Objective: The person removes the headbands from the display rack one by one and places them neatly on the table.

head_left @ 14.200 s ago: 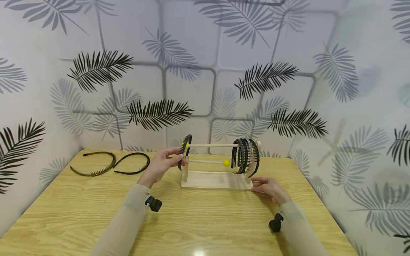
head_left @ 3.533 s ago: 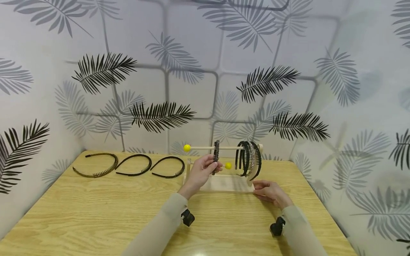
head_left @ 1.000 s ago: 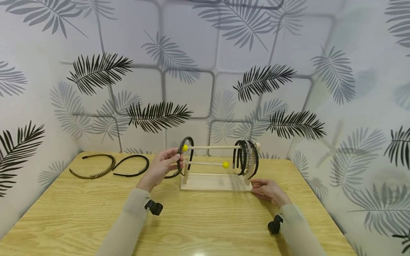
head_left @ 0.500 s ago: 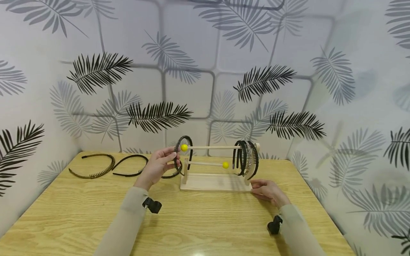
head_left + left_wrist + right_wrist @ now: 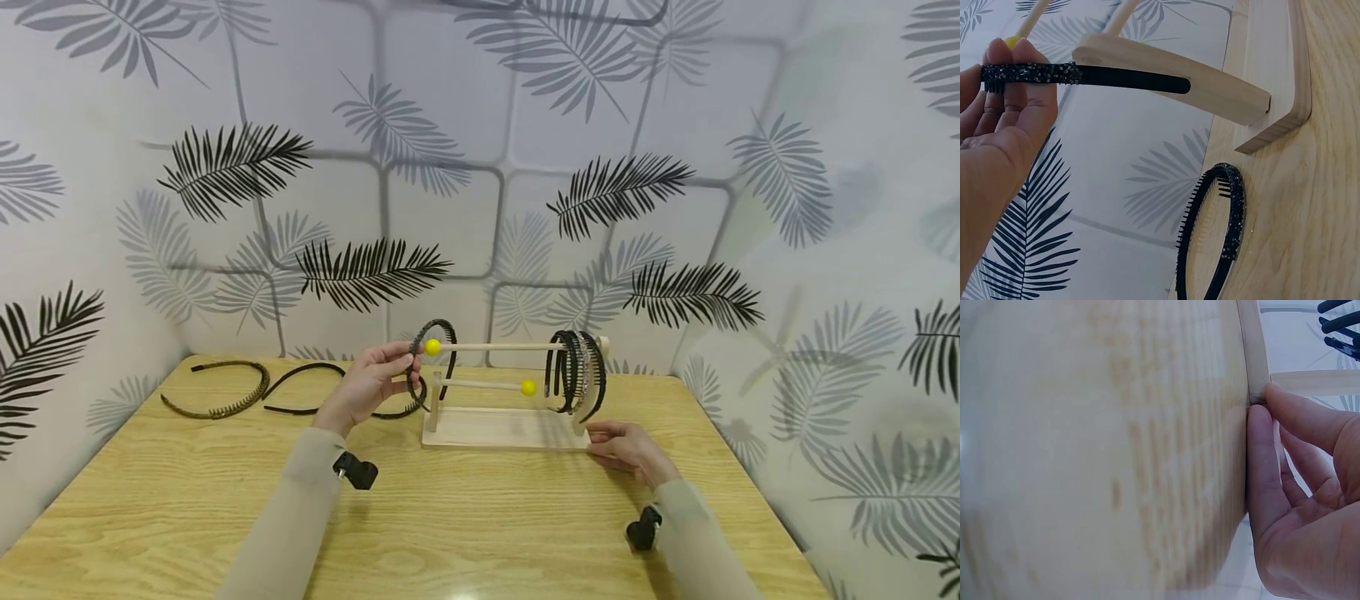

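Observation:
My left hand (image 5: 366, 385) pinches a black, sparkly toothed headband (image 5: 1135, 79) between thumb and fingers. In the head view its loop surrounds the yellow ball (image 5: 432, 347) at the left end of the upper rod (image 5: 502, 346) of a wooden headband stand (image 5: 506, 428). Its free tip passes in front of the stand's left upright in the left wrist view. My right hand (image 5: 632, 450) grips the front right corner of the stand's base, thumb and fingers at the edge. Several headbands (image 5: 572, 371), black and glittery, hang at the right end of the stand.
On the table (image 5: 450, 517), left of the stand, lie a brown toothed headband (image 5: 240, 406), a black headband (image 5: 300, 411) and another black headband (image 5: 397, 414), partly behind the left hand. A second yellow ball (image 5: 528, 388) caps the lower rod. Patterned cloth stands behind.
Since 14.2 s ago a black headband has come to lie third on the table. The left hand has slid the held headband leftward along the upper rod to its ball. The right hand stays put.

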`<state>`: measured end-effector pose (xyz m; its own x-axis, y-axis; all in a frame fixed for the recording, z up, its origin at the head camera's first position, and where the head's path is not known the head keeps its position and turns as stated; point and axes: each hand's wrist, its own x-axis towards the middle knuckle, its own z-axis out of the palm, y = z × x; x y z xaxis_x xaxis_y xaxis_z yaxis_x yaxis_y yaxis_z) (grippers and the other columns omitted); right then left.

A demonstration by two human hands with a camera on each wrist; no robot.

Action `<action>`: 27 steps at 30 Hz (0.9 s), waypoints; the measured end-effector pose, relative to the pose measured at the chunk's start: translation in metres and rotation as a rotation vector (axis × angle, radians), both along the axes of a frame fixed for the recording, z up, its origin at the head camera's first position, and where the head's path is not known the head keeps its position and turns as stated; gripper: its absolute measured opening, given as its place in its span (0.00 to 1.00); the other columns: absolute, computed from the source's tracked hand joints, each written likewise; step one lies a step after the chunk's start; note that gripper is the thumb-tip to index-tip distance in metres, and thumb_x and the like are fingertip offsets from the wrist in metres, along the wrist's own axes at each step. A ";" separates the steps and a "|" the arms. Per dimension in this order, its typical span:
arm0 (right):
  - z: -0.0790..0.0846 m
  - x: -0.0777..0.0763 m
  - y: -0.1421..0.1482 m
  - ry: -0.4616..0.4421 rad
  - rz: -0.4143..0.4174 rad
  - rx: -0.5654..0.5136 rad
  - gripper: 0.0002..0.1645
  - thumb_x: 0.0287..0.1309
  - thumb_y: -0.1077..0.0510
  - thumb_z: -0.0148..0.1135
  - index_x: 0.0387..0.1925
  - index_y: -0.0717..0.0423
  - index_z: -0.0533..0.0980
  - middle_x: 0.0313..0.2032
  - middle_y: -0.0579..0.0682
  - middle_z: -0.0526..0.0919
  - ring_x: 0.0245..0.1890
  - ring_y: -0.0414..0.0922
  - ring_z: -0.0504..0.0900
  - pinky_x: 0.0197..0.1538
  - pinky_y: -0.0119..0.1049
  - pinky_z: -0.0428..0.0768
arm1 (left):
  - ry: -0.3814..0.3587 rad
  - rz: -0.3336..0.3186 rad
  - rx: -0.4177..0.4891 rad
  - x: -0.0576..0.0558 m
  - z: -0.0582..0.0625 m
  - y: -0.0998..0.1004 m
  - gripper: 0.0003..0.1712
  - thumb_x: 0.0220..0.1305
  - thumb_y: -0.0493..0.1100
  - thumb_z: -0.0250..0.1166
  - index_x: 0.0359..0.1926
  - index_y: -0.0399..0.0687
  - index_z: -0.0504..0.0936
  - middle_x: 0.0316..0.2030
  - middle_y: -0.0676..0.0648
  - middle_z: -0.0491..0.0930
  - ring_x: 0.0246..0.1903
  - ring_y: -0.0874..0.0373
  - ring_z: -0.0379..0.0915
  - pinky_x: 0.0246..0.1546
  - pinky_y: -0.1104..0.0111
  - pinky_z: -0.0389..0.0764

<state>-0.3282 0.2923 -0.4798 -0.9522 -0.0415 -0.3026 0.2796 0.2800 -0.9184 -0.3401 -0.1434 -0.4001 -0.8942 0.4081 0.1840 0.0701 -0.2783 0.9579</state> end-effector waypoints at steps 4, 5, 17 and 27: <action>-0.002 0.000 0.000 -0.003 -0.012 0.008 0.31 0.60 0.70 0.63 0.65 0.66 0.69 0.50 0.58 0.79 0.38 0.38 0.83 0.48 0.36 0.84 | 0.005 0.006 -0.018 -0.002 0.000 -0.002 0.21 0.77 0.38 0.49 0.64 0.28 0.67 0.37 0.47 0.77 0.37 0.58 0.75 0.40 0.68 0.83; -0.002 0.000 0.001 -0.003 -0.010 0.013 0.31 0.60 0.70 0.63 0.66 0.66 0.68 0.51 0.58 0.79 0.39 0.38 0.83 0.48 0.36 0.84 | 0.009 0.011 -0.021 -0.003 0.000 -0.002 0.21 0.77 0.38 0.49 0.64 0.28 0.67 0.37 0.47 0.77 0.37 0.59 0.75 0.40 0.68 0.83; 0.002 0.002 0.000 -0.017 -0.007 -0.043 0.30 0.62 0.74 0.56 0.66 0.69 0.66 0.46 0.56 0.78 0.39 0.38 0.83 0.50 0.36 0.84 | 0.032 0.069 -0.082 -0.001 -0.005 -0.007 0.24 0.75 0.39 0.53 0.65 0.27 0.66 0.41 0.50 0.81 0.39 0.59 0.78 0.48 0.64 0.83; 0.001 0.001 0.000 -0.014 -0.002 -0.044 0.30 0.62 0.73 0.57 0.66 0.69 0.66 0.46 0.56 0.79 0.39 0.38 0.83 0.50 0.35 0.84 | 0.064 0.115 -0.173 0.007 -0.008 -0.024 0.26 0.69 0.40 0.62 0.63 0.31 0.72 0.43 0.52 0.86 0.42 0.61 0.83 0.48 0.66 0.83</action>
